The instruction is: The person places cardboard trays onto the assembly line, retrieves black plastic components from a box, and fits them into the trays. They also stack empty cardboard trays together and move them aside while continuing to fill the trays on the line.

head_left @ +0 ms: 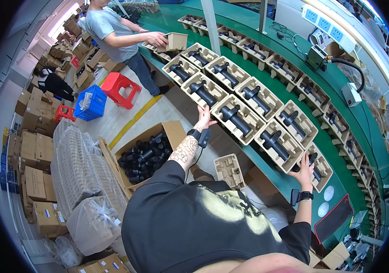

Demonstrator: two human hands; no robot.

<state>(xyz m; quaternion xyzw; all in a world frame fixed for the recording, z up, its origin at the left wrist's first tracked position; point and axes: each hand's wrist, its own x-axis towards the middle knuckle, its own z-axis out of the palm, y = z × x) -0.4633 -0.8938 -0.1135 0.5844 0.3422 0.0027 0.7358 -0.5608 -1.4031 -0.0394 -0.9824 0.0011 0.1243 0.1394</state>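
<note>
Both hands reach out to the curved green conveyor (340,113). Left hand (203,119) lies spread, fingers loose, against the near edge of a pulp tray (238,119) at about 11 o'clock from the person's chest, grasping nothing. Right hand (304,172) at 1 o'clock rests with fingers curled on the last near-row tray (318,169), touching its black cylindrical part (311,160); whether it grips I cannot tell.

Judging by the belt, most of the loading looks done: I count about eleven filled trays in the near double row, each holding one black part, plus a farther row of roughly ten. One empty tray (229,170) waits below the belt. An open carton of black parts (143,157) at 10 o'clock remains well stocked, and bagged tray stacks (78,168) stand beside it. A co-worker's hand (159,40) at 12 o'clock holds another tray (175,41)
</note>
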